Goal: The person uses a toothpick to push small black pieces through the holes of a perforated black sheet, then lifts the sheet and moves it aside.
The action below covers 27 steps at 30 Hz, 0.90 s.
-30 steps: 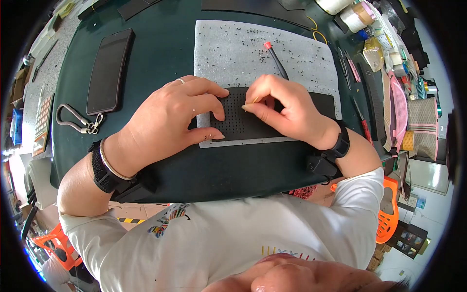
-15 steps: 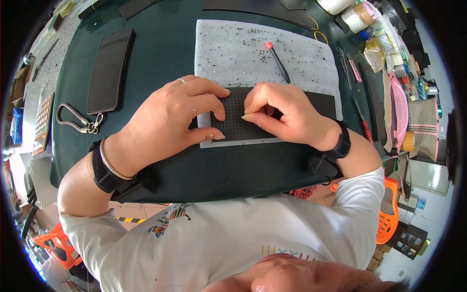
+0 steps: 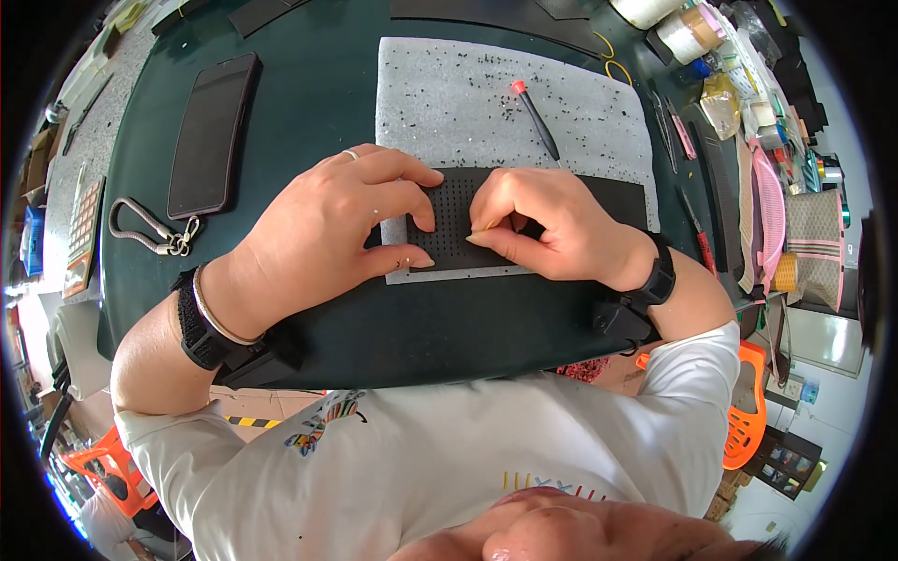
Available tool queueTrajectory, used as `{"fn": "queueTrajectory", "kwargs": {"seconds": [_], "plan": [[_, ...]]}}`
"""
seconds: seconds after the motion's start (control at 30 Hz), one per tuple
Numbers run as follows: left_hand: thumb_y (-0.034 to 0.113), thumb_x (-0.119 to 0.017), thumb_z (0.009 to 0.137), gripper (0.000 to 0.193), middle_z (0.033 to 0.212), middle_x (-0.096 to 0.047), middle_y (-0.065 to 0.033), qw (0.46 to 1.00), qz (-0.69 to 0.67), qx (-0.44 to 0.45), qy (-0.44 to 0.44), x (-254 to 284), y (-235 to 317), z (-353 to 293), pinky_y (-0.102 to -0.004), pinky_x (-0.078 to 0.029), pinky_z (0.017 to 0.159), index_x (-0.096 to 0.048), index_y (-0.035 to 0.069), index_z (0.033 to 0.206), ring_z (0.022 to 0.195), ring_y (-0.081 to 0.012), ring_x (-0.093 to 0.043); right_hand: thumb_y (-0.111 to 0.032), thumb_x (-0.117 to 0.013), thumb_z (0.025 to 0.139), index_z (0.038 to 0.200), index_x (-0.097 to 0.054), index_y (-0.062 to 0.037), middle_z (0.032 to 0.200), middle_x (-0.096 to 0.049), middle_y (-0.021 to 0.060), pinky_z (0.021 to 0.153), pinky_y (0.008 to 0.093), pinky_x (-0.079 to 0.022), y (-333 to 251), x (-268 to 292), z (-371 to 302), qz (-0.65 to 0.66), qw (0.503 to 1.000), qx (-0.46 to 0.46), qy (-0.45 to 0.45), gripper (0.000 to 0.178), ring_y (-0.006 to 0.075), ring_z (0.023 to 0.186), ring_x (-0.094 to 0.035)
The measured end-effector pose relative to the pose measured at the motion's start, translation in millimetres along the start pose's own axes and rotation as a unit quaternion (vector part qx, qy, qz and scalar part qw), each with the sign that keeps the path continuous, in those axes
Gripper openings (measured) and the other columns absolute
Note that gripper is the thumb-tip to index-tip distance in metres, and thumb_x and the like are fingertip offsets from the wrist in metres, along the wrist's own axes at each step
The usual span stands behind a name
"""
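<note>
One perforated black sheet (image 3: 453,222) lies beneath the loosely spread left hand (image 3: 339,217) and the right hand (image 3: 554,226), which pinches one thin yellowish piece (image 3: 489,225), mostly finger-hidden; one red-capped tool (image 3: 540,125) lies beyond the pinch.

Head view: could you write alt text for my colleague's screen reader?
The right hand pinches a thin yellowish item over a perforated black sheet, on which the left hand rests. Beneath is a pale, black-specked mat holding a red-ended tool; a phone lies left.
</note>
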<state>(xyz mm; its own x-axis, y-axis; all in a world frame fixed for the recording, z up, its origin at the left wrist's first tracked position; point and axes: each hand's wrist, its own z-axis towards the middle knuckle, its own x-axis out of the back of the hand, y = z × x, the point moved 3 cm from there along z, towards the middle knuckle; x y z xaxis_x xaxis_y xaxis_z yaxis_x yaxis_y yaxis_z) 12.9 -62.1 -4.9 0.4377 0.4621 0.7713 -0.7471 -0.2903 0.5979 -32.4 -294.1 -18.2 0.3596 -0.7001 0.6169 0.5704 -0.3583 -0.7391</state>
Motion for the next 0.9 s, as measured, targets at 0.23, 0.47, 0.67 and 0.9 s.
{"fn": "queueTrajectory", "kwargs": {"seconds": [0.23, 0.47, 0.67, 0.9], "plan": [[0.016, -0.093, 0.07, 0.035, 0.128, -0.07, -0.0077, 1.0, 0.002, -0.004, 0.001, -0.2, -0.5, 0.0, -0.0419, -0.055, 0.097, -0.071, 0.009, 0.097, 0.116, -0.031, -0.066, 0.004, -0.078, 0.088, 0.098, -0.06, -0.0057, 0.095, -0.072, 0.0081, 0.061, 0.0285, -0.054, -1.9, -1.7, 0.2, 0.017, 0.999, 0.027, -0.01, 0.023, 0.0197, 0.073, -0.068], [0.018, -0.09, 0.075, 0.029, 0.122, -0.071, -0.0048, 1.0, 0.0, -0.014, 0.024, -1.3, -0.7, 0.4, -0.0411, -0.056, 0.093, -0.071, 0.01, 0.096, 0.11, -0.0296, -0.067, 0.005, -0.078, 0.087, 0.095, -0.06, -0.0064, 0.094, -0.072, 0.0081, 0.061, 0.0293, -0.054, -2.3, -2.4, 0.7, 0.01, 0.999, 0.05, -0.016, 0.023, 0.0204, 0.073, -0.069], [0.019, -0.091, 0.073, 0.035, 0.128, -0.069, -0.0068, 1.0, 0.007, -0.012, 0.0, -0.4, -0.8, -0.5, -0.0422, -0.055, 0.097, -0.071, 0.01, 0.1, 0.116, -0.031, -0.065, 0.002, -0.076, 0.093, 0.1, -0.058, -0.0061, 0.097, -0.07, 0.0081, 0.062, 0.0278, -0.052, -1.6, 0.7, -0.1, 0.056, 0.998, 0.001, -0.001, 0.02, 0.0154, 0.071, -0.066], [0.024, -0.092, 0.072, 0.05, 0.14, -0.064, -0.0106, 0.995, 0.062, -0.027, -0.067, 7.3, 9.3, -6.5, -0.0445, -0.052, 0.106, -0.068, 0.01, 0.113, 0.13, -0.0337, -0.06, -0.003, -0.07, 0.101, 0.103, -0.057, -0.0055, 0.098, -0.065, 0.0046, 0.068, 0.0243, -0.051, 9.1, 4.5, 1.6, 0.23, 0.963, -0.126, 0.059, 0.013, 0.0094, 0.074, -0.063]]}}
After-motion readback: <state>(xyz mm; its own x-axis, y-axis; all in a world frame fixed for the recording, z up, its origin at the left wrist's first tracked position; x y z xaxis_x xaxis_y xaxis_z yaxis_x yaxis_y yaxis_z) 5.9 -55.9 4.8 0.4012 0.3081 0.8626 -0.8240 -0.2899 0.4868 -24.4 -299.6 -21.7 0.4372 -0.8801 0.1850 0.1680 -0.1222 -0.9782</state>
